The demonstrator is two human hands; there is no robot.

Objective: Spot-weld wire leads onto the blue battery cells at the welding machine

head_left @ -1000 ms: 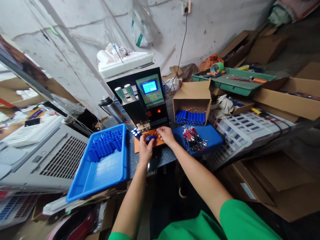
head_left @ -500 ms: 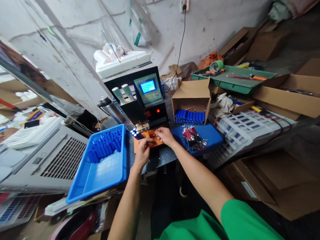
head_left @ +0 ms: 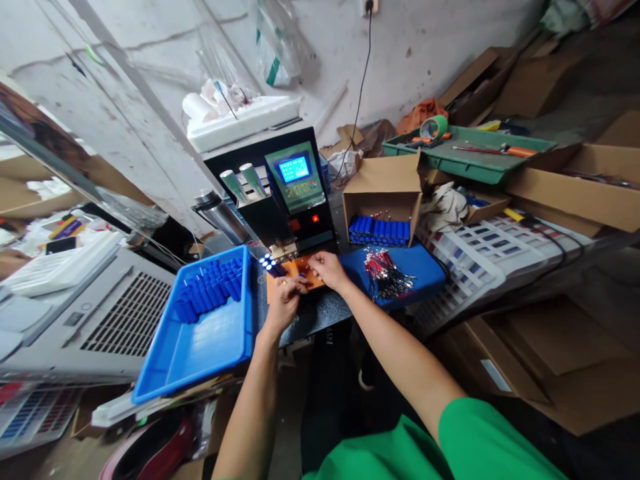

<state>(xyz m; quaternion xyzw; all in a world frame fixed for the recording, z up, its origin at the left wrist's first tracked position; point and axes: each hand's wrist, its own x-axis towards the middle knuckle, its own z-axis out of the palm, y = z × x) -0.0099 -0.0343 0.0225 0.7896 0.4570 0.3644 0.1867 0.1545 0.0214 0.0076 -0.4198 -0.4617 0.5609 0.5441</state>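
Observation:
Both my hands work over the orange plate [head_left: 276, 285] at the foot of a spot welder [head_left: 295, 177] with a lit screen. My left hand [head_left: 285, 297] is closed on a blue battery cell [head_left: 302, 275], of which only a bit shows at the fingertips. Just to the right, my right hand [head_left: 327, 268] is pinched; whatever lies in its fingers is too small to make out. Several cells with pale ends [head_left: 271, 264] sit beyond my left hand. A bundle of red and black wire leads [head_left: 385, 275] lies on a blue pad [head_left: 425, 277] at the right.
Left of the plate stands a blue tray [head_left: 195, 360] with many blue cells. An open cardboard box [head_left: 383, 183] holds wired cells at the back right. A steel flask [head_left: 220, 217] is beside the welder. Farther right, a green tray [head_left: 470, 160] carries tape and tools.
My left hand has turned slightly and a bit of blue now shows at its fingertips. The right hand stays pinched in nearly the same place. The view has shifted a little.

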